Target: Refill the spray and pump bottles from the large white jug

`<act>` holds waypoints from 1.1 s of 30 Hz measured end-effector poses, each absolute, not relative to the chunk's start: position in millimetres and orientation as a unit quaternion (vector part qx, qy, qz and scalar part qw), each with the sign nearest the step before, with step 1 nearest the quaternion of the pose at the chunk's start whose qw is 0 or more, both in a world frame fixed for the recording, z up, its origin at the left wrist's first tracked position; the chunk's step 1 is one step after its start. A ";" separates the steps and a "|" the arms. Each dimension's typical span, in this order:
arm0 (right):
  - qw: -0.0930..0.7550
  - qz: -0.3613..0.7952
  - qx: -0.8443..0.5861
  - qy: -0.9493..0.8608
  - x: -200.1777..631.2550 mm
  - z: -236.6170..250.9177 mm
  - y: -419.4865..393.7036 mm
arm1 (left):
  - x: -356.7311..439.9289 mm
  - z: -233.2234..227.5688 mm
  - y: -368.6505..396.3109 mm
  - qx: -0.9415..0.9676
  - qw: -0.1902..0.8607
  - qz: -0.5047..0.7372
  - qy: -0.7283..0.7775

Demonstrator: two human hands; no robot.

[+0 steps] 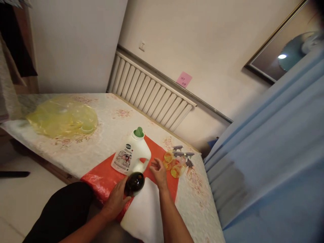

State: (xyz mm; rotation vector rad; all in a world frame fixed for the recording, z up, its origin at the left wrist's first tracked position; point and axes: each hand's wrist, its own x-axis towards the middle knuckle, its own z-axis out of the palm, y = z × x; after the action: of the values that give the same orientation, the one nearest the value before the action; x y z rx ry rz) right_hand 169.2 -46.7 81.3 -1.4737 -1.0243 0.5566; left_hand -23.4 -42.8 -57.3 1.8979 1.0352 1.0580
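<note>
Dark round bottle (135, 182) lies at the near edge of the red mat (101, 177), partly on a white cloth (145, 211) — the left hand (116, 199) wraps its fingers about it, steadying it. Right hand (159, 172) hovers just beside, fingers loosely spread, holding nothing, near the white detergent jug (131, 153) and small spray bottles (177, 162).

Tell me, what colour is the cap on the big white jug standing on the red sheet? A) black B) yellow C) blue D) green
D: the white jug stands upright on the red sheet with a green cap on top, just beyond the dark round bottle that the left hand touches.
</note>
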 end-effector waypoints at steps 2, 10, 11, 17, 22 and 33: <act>0.578 0.267 -0.616 -0.465 162.2 84.1 -28.7 | -23.5 -59.5 -42.8 0.736 0.359 0.411 0.400; 0.593 0.342 -0.582 -0.438 140.9 85.2 13.9 | -23.3 -64.2 -44.5 0.733 0.353 0.422 0.400; 0.602 0.345 -0.578 -0.430 138.2 86.8 17.0 | -23.2 -64.1 -44.8 0.733 0.355 0.420 0.400; 0.647 0.338 -0.561 -0.391 130.1 116.3 25.8 | -22.0 -64.5 -45.8 0.731 0.363 0.419 0.399; 0.691 0.286 -0.557 -0.360 142.4 162.0 26.4 | -22.2 -59.5 -46.7 0.715 0.373 0.420 0.416; 0.681 0.175 -0.614 -0.359 188.5 210.3 -36.0 | -23.8 -56.0 -47.0 0.724 0.363 0.419 0.410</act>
State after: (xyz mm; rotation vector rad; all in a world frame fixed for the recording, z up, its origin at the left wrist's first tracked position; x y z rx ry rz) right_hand 188.5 -36.0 210.3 -1.3786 -0.8053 0.3928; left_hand -23.8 -47.0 -56.0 1.8631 1.0562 1.0785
